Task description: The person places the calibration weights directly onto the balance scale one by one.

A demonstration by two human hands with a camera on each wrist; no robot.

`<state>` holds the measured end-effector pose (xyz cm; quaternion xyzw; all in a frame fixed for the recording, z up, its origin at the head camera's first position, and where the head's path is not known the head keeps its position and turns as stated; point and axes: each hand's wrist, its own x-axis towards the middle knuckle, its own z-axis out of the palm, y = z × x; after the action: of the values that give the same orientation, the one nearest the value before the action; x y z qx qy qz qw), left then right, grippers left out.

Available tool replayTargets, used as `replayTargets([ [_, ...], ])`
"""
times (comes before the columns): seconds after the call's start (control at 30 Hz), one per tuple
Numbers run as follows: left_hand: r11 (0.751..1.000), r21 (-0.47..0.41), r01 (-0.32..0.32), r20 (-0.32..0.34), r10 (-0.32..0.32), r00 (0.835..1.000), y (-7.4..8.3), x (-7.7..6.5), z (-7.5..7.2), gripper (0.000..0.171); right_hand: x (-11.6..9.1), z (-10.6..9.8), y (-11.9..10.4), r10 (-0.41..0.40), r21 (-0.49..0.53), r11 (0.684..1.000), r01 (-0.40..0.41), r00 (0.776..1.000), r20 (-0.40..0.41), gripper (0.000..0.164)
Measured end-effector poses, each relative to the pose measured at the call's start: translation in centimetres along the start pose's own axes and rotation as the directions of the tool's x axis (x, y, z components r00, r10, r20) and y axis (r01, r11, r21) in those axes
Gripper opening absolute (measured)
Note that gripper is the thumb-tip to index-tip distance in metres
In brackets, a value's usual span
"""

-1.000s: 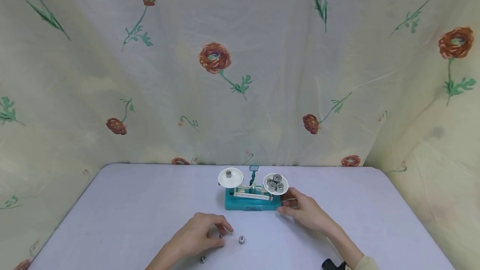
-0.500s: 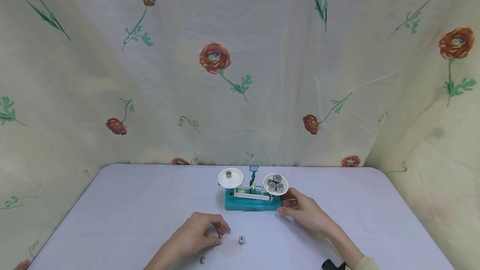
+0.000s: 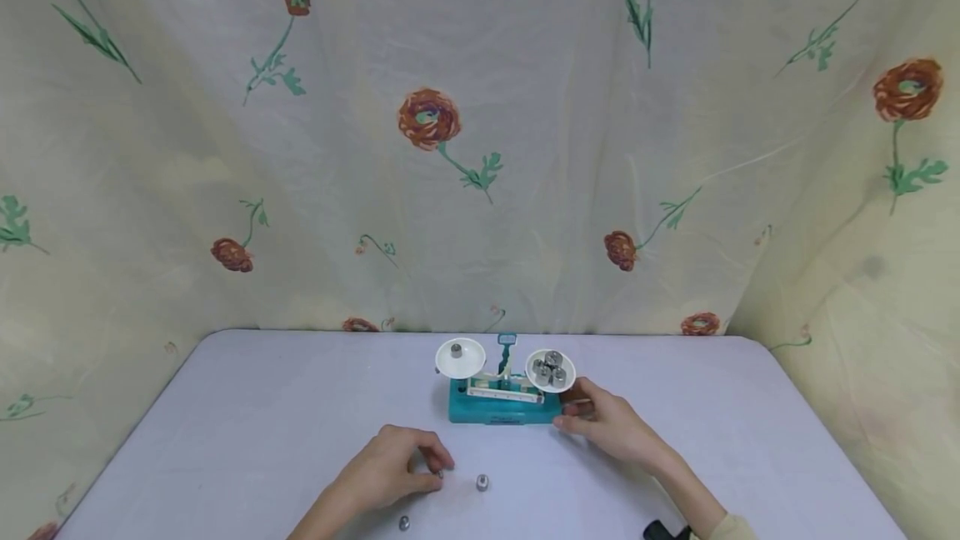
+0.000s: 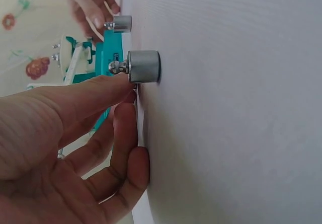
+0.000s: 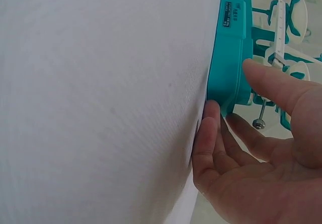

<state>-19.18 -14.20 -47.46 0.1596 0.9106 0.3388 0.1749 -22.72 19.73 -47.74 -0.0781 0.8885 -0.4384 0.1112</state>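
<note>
A teal balance scale [image 3: 504, 413] stands at the middle of the table's far part. One metal weight [image 3: 456, 350] sits on its left white pan [image 3: 461, 368]; several bunch together on the right pan [image 3: 569, 362]. My right hand [image 3: 611, 425] grips the right end of the base, thumb at the front and fingers round the end [image 5: 231, 93]. In front of the scale my left hand [image 3: 386, 465] pinches a small metal weight [image 3: 441, 473], mostly hidden by thumb and fingers. Two knobbed weights stand on the table: one weight [image 3: 482, 482] right of that hand, another weight [image 4: 145, 66] nearer me.
A pale cloth covers the table [image 3: 270, 407]. Floral curtain [image 3: 525, 257] hangs behind the far edge and along both sides. A black strap piece [image 3: 660, 530] shows by the right wrist at the bottom edge.
My left fingers have drawn in a little, from spread around the small weight to pinching it. The right hand stays on the base.
</note>
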Motion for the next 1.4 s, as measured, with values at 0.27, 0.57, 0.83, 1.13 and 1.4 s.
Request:
replayTargets([
  [0.27,0.999,0.023,0.034,-0.012,-0.033,0.999,0.0,0.0,0.0,0.014,0.1,0.0,0.1,0.001,-0.006,1.0,-0.001,1.0,0.002,0.06],
  [0.57,0.998,0.041,-0.041,-0.011,0.042,0.999,-0.2,-0.1,0.1,0.012,0.3,0.0,0.3,0.0,-0.004,1.0,0.0,1.0,0.006,0.061],
  [0.83,0.997,0.04,-0.072,-0.029,0.073,0.997,0.2,-0.2,-0.1,0.009,0.2,0.0,0.3,-0.001,-0.002,1.0,0.001,1.0,0.006,0.06],
  [1.13,0.993,0.034,-0.111,-0.114,0.115,0.987,0.8,-0.3,-0.4,0.009,0.3,-0.2,0.3,-0.015,-0.013,1.0,0.015,1.0,0.004,0.061],
  [1.4,0.997,0.029,-0.07,-0.15,0.073,0.986,1.0,-0.2,-0.4,0.01,0.2,-0.1,0.4,-0.021,-0.012,1.0,0.021,1.0,0.006,0.06],
])
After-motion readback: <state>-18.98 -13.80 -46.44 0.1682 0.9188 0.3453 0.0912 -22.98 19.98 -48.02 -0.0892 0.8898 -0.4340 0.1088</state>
